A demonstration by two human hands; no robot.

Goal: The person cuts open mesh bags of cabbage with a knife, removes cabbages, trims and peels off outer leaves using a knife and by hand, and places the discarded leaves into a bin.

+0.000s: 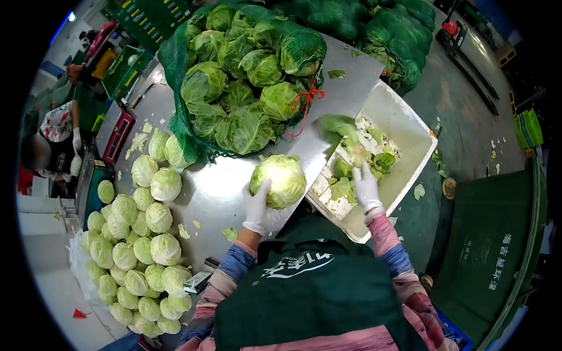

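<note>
My left hand (256, 206), in a white glove, grips a pale green cabbage (283, 181) from its left side above the metal table. My right hand (366, 188), also gloved, is over a white bin (404, 181) with its fingers apart. A motion-blurred cabbage leaf (342, 127) is in the air just beyond its fingertips; the blur hides whether they still touch. Leaf scraps (341, 188) lie inside the bin. Beyond my left hand, a green mesh sack (175, 64) stands open, full of leafy cabbages (237, 93), with a red tie (307, 99) at its edge.
Trimmed cabbages (143, 251) are piled along the table's left side, beside a small box (197, 282). A red-framed scale (119, 137) and a knife (143, 93) lie farther back. Another person (58, 137) stands at left. A green container (492, 251) and pallet jack (468, 58) are at right.
</note>
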